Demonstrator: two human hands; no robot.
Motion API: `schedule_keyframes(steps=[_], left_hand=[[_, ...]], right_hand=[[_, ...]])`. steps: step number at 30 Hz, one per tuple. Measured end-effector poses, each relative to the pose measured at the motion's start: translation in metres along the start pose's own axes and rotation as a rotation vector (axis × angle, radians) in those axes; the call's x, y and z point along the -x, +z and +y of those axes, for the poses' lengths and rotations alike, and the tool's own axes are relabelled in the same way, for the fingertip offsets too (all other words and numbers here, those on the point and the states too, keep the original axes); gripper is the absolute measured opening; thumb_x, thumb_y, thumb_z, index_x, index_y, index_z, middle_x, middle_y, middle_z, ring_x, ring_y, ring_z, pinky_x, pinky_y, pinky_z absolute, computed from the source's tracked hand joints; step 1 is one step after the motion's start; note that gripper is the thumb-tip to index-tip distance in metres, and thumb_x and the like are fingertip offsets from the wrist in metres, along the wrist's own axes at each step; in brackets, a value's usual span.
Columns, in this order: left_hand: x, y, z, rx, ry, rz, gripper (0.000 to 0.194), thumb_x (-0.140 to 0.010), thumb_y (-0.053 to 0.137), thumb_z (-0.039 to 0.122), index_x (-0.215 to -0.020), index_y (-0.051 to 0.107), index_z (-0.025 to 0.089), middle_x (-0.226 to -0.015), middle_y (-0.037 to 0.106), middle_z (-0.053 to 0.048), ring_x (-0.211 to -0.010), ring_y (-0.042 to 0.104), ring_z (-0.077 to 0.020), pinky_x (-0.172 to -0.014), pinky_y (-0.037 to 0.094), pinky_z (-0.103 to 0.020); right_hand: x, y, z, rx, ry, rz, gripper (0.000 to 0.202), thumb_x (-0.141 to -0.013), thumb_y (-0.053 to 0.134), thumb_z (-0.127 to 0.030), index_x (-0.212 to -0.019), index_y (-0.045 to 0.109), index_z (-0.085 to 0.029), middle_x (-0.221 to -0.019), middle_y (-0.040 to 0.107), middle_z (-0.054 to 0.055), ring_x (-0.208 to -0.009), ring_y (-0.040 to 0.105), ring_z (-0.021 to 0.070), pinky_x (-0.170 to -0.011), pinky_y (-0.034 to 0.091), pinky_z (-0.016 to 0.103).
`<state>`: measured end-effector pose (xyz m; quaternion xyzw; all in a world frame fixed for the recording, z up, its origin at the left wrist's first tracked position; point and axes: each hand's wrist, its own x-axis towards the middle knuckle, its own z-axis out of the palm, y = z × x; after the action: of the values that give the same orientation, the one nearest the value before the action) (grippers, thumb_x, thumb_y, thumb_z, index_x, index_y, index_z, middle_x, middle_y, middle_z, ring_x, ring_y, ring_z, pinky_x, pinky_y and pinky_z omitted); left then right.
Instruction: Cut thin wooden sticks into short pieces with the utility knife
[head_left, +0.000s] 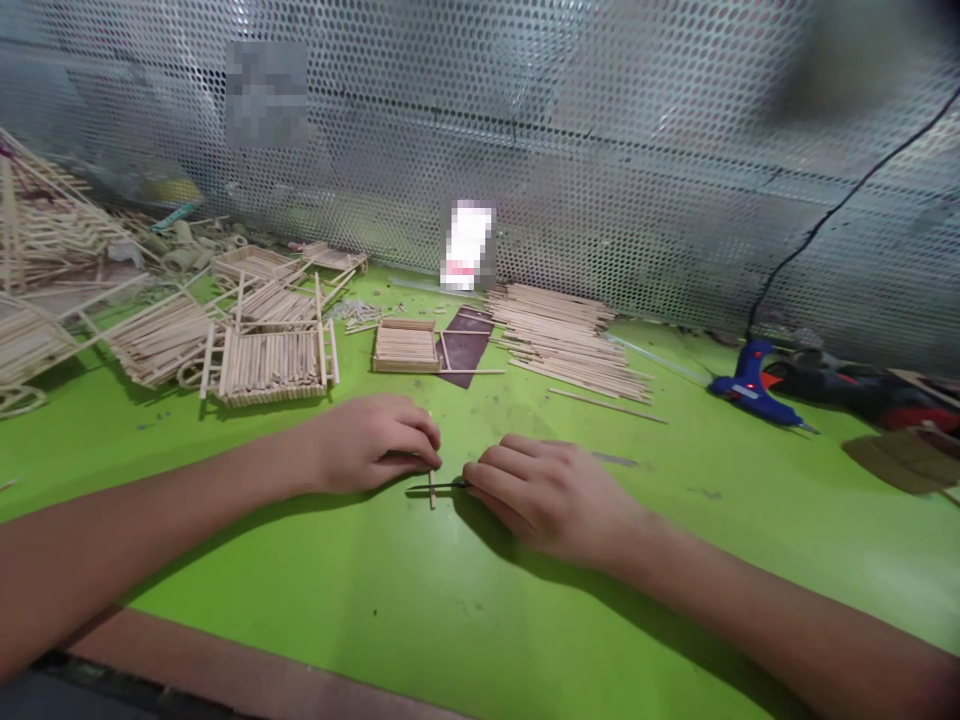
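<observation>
Near the middle of the green table, my left hand pinches a short thin wooden stick, whose near end sticks out below the fingertips. My right hand is closed round the handle of a thin dark knife. Its narrow blade points left and lies across the stick, just below my left fingers. The handle itself is mostly hidden in my right hand. Beyond my hands stands a small cart-like wooden frame built from sticks, its long shafts pointing right over a dark brown sheet.
A pile of loose wooden sticks lies behind my right hand. Several stick-built carts crowd the left side. On the right are a blue glue gun and a brown tape roll. A perforated metal screen closes the back.
</observation>
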<state>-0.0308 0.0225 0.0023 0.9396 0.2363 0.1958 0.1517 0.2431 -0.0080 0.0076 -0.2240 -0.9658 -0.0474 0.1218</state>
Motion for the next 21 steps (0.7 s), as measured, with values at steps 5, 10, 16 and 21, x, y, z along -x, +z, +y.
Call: schedule_keyframes(steps=[5, 10, 16, 21], left_hand=[[0.0003, 0.0004, -0.0005, -0.014, -0.004, -0.007, 0.016, -0.098, 0.069, 0.020, -0.108, 0.081, 0.023, -0.111, 0.079, -0.005, -0.098, 0.073, -0.0195, -0.085, 0.059, -0.033], [0.0012, -0.0002, 0.0009, -0.031, -0.014, -0.027, 0.020, -0.098, 0.067, 0.018, -0.112, 0.080, 0.023, -0.114, 0.079, -0.004, -0.099, 0.074, -0.0200, -0.086, 0.062, -0.035], [0.0034, -0.0036, 0.0022, -0.100, 0.044, -0.059, 0.033, -0.095, 0.064, 0.010, -0.121, 0.078, 0.023, -0.121, 0.079, -0.004, -0.108, 0.074, -0.0230, -0.096, 0.062, -0.042], [0.0049, -0.0038, 0.0010, -0.130, 0.054, -0.071, 0.034, -0.095, 0.063, 0.010, -0.123, 0.077, 0.024, -0.124, 0.077, -0.003, -0.117, 0.072, -0.0252, -0.103, 0.061, -0.046]], right_hand=[[0.0001, -0.0033, -0.0025, -0.008, -0.004, 0.000, 0.023, -0.107, 0.046, -0.019, -0.100, 0.068, -0.016, -0.083, 0.070, 0.005, -0.070, 0.056, 0.0163, -0.056, 0.035, 0.030], [0.0003, -0.0036, -0.0031, -0.020, -0.008, 0.007, 0.023, -0.107, 0.047, -0.019, -0.099, 0.068, -0.016, -0.082, 0.069, 0.005, -0.069, 0.056, 0.0161, -0.056, 0.035, 0.030], [0.0007, -0.0042, -0.0027, -0.027, -0.015, 0.014, 0.024, -0.107, 0.046, -0.018, -0.098, 0.069, -0.016, -0.081, 0.070, 0.004, -0.070, 0.056, 0.0162, -0.056, 0.037, 0.030], [0.0014, -0.0043, -0.0028, -0.023, -0.020, 0.016, 0.024, -0.106, 0.047, -0.018, -0.098, 0.069, -0.016, -0.080, 0.070, 0.004, -0.071, 0.057, 0.0160, -0.058, 0.037, 0.030]])
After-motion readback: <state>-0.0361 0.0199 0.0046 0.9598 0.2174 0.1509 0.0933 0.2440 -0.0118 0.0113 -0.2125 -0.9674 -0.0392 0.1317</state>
